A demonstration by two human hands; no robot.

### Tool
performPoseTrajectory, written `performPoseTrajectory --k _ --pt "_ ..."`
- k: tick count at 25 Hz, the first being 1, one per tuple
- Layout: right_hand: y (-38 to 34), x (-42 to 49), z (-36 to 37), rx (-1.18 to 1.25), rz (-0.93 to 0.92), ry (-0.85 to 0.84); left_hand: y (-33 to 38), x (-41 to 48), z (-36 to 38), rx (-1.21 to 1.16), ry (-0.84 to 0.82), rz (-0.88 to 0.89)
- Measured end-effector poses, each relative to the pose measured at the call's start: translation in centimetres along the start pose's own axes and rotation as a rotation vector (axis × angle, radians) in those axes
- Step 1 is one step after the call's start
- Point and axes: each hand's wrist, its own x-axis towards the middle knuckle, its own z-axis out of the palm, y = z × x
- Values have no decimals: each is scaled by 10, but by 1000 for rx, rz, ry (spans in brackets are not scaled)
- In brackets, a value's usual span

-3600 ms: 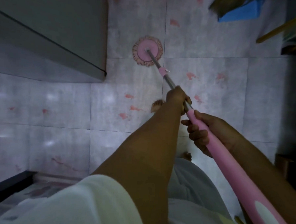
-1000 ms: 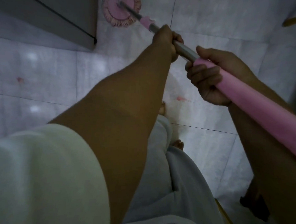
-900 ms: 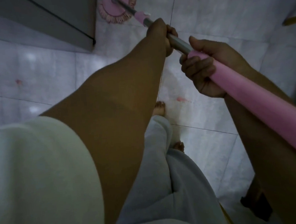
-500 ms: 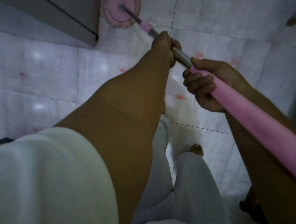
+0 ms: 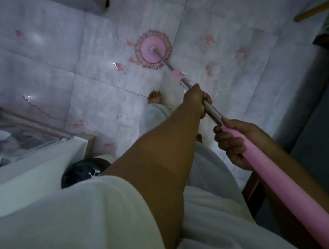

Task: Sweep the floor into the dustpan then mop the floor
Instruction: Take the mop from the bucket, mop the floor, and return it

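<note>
Stretching out underfoot, the pale marbled floor of large tiles carries scattered pinkish marks and a few wet glints. A white piece of furniture juts in at the left edge, with a dark rounded thing just beside it that I cannot make out. The person stands over the tiles in a pale top and loose pale trousers. The mop slants from the lower right up toward the middle of the floor: a thick pink grip, then a bare metal shaft, then a small pink collar. Its round pink mop head, fringed with strands, lies flat on a tile beside a grout line, among the pink marks. The left hand is wrapped tight round the metal shaft. The right hand clamps the end of the pink grip nearest the shaft, fingers curled under it, close behind the left. One bare foot rests on the tile a little short of the mop head.
</note>
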Motion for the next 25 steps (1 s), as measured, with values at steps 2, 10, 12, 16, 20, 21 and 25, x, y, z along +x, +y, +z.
performPoseTrajectory --k 2,10,12,16,20,21,25 --pt "22 -11 -3 -11 16 27 -22 -13 -12 -48 -15 -35" --pt "-15 57 49 -177 30 87 57 15 -52 -154 -24 59" --pt "-33 92 72 -225 25 78 98 29 -68 -179 -17 78" --pt "-64 154 113 -225 32 26 171 52 -99 -190 13 122" --pt "-81 191 129 -193 37 -19 208 67 -117 -184 34 154" --pt "-82 195 129 -191 36 -27 210 69 -119 -183 37 157" --pt "-70 192 113 -191 26 -34 194 69 -123 -169 20 158"
